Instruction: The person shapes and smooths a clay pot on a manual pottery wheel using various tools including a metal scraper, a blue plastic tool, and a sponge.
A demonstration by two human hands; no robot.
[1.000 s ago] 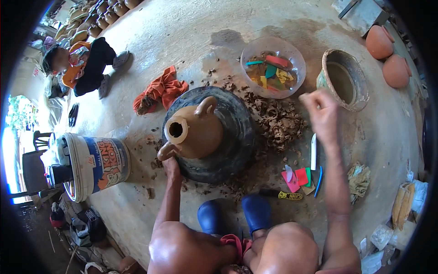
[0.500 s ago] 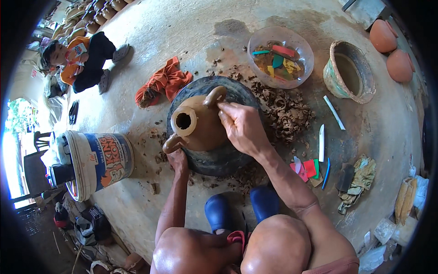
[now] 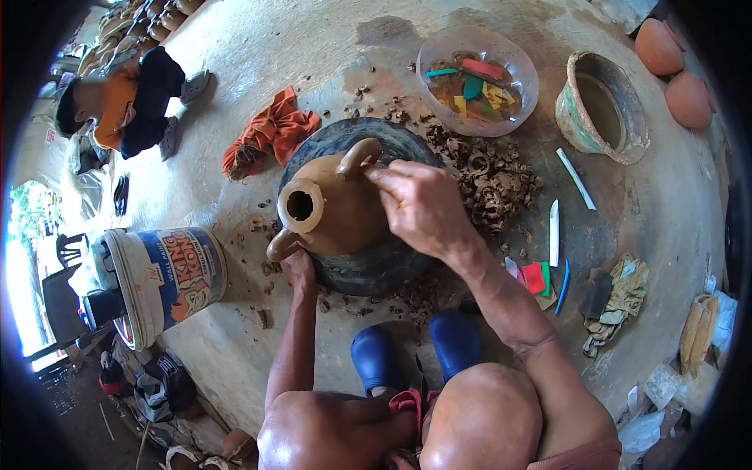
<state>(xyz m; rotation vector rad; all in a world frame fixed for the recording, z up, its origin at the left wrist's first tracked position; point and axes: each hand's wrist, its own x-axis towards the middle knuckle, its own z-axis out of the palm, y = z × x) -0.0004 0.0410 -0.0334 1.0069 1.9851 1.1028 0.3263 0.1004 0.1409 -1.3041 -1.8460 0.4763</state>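
Observation:
A brown clay jug (image 3: 348, 207) with a narrow round mouth and two curved handles stands on a dark round turntable (image 3: 352, 276). My right hand (image 3: 427, 205) is closed, its fingertips pinched together against the jug's shoulder beside the right handle (image 3: 360, 155). Whatever lies between those fingertips is hidden. Below the left handle (image 3: 283, 244), my left hand (image 3: 299, 270) is at the near left edge of the turntable, by the jug's side. The jug and handle cover most of its fingers.
Clay scraps (image 3: 497, 184) are heaped right of the turntable. Beyond them are a clear basin (image 3: 529, 86) of coloured pieces and a crusty pot (image 3: 576, 117). An orange cloth (image 3: 274, 129) lies far left, a paint bucket (image 3: 192, 274) at left. A person (image 3: 121, 110) sits farther back.
The jug and both hands sit slightly farther left in the view, along with the surroundings. My right fingers stay by the right handle. The seated person has turned their head.

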